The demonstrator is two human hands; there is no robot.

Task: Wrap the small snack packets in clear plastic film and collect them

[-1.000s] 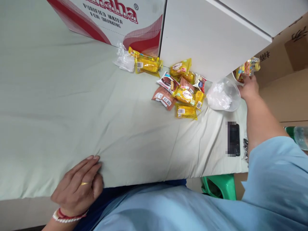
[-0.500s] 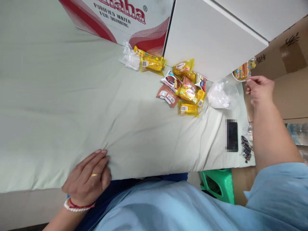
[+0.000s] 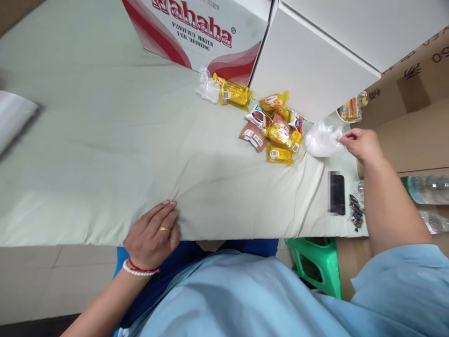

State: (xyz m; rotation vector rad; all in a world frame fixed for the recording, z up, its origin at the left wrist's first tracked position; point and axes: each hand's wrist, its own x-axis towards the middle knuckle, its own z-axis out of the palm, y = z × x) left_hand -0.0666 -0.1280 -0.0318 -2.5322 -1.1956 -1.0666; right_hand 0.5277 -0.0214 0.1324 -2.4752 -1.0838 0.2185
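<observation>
My right hand (image 3: 361,144) pinches the edge of a clear plastic bag (image 3: 322,140) between thumb and fingers, at the right side of the cloth-covered table. Left of the bag lies a loose pile of wrapped snacks (image 3: 279,133), mostly yellow packets with a few brown and white ones. Behind the bag, a white container holding a colourful snack packet (image 3: 351,110) is partly hidden by a white box. At the front edge my left hand (image 3: 154,234) rests on the cloth, fingers stretched out and holding nothing.
A water carton (image 3: 196,42) and a white box (image 3: 315,61) stand at the back. Near the carton lie a second clear bag (image 3: 208,88) and yellow snacks (image 3: 236,96). A phone (image 3: 337,194) and keys (image 3: 356,211) lie right; a green stool (image 3: 329,267) stands below.
My right hand has moved left and toward me from beside the container to the plastic bag, and now grips its edge. The view has shifted; my left hand still rests on the cloth.
</observation>
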